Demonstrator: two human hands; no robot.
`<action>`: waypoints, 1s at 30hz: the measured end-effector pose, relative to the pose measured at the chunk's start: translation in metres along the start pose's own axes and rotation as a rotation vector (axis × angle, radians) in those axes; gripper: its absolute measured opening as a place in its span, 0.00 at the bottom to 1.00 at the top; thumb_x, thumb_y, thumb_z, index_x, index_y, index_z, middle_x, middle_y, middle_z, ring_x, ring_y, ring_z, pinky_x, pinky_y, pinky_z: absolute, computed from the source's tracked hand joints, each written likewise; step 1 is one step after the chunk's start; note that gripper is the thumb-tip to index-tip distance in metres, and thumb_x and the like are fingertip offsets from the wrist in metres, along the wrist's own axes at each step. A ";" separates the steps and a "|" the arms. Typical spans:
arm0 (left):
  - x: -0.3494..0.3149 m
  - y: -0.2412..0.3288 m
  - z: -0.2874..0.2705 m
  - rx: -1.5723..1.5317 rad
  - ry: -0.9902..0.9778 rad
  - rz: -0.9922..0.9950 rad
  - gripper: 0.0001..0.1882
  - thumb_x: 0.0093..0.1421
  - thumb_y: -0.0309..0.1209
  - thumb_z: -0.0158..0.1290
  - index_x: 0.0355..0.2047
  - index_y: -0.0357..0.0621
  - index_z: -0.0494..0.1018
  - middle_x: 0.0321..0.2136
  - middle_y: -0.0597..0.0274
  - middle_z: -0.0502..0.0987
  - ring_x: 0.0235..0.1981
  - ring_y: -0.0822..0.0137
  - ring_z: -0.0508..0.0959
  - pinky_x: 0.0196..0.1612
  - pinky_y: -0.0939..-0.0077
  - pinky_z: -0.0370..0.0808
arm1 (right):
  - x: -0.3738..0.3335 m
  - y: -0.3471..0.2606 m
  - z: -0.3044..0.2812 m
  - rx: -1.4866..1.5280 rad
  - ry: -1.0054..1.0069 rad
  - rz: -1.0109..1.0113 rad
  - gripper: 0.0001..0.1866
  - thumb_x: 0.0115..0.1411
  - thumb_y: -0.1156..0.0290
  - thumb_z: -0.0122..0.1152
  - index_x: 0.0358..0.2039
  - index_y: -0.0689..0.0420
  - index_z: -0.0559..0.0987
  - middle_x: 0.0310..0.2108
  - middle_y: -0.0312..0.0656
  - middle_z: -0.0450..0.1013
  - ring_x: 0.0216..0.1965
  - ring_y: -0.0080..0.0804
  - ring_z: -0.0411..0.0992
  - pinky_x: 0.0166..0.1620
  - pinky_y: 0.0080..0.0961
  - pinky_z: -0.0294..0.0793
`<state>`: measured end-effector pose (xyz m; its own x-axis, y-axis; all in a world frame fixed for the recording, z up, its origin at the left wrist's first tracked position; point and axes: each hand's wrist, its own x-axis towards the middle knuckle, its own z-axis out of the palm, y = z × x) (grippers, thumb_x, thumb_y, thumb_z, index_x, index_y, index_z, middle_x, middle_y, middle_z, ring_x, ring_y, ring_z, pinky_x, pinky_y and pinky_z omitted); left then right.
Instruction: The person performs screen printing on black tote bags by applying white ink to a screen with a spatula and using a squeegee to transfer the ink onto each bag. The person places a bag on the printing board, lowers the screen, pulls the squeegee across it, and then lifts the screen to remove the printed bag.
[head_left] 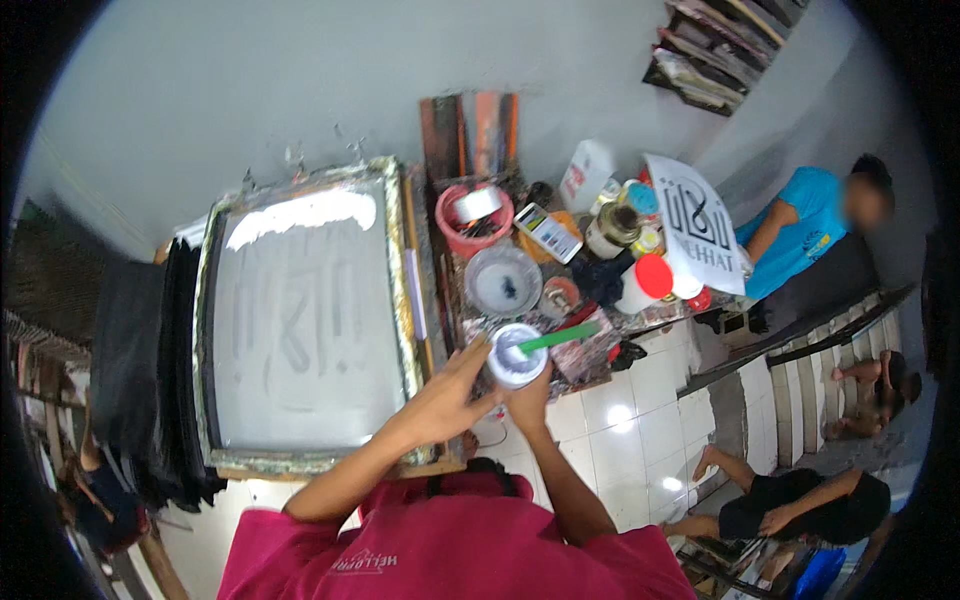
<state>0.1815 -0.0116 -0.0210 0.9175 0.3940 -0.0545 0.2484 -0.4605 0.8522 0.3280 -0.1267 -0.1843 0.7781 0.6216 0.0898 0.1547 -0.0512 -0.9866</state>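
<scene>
Between my two hands is a round white tub [510, 380], its top uncovered and pale ink or paste [511, 354] inside. My left hand [455, 393] wraps round its left side, while my right hand [528, 400] grips it from the near right. A flat green stick [565, 337] leans in the tub and sticks out to the right. To the left lies a framed printing screen [300, 400] with a faint design in its grey mesh. Thick white ink [315, 215] is spread in a band along the screen's far end.
Behind the tub, a crowded bench holds a grey bowl [480, 300], a pink bucket [452, 232], a phone [549, 233], jars [612, 232] and a red-lidded bottle [637, 293]. Black cloths [145, 360] hang left of the screen. A co-worker in blue [805, 230] is at the right.
</scene>
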 end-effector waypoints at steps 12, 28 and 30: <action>-0.094 0.003 -0.031 -0.288 0.349 -0.204 0.19 0.66 0.29 0.59 0.54 0.34 0.74 0.49 0.48 0.81 0.51 0.59 0.81 0.57 0.67 0.76 | 0.135 -0.110 -0.113 -0.616 0.125 -0.142 0.11 0.66 0.73 0.57 0.46 0.59 0.82 0.43 0.55 0.79 0.48 0.53 0.77 0.51 0.41 0.75; -0.488 -0.021 -0.013 -0.663 1.752 -0.732 0.17 0.71 0.38 0.50 0.43 0.34 0.77 0.24 0.59 0.76 0.24 0.65 0.75 0.32 0.71 0.74 | 0.645 -0.431 -0.115 0.671 0.085 -0.294 0.36 0.65 0.55 0.69 0.55 0.76 0.66 0.51 0.68 0.71 0.51 0.58 0.77 0.52 0.49 0.84; -0.453 0.025 0.002 -0.624 1.845 -0.909 0.16 0.70 0.37 0.51 0.44 0.36 0.77 0.21 0.59 0.75 0.21 0.65 0.74 0.30 0.72 0.74 | 0.667 -0.437 -0.130 0.703 0.145 -0.302 0.30 0.67 0.59 0.66 0.52 0.75 0.68 0.49 0.65 0.73 0.50 0.56 0.78 0.51 0.49 0.85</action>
<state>-0.2274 -0.2032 0.0241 -0.7298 0.5975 -0.3322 -0.1310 0.3547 0.9257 0.8583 0.2090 0.3245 0.8430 0.4190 0.3374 -0.0122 0.6419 -0.7667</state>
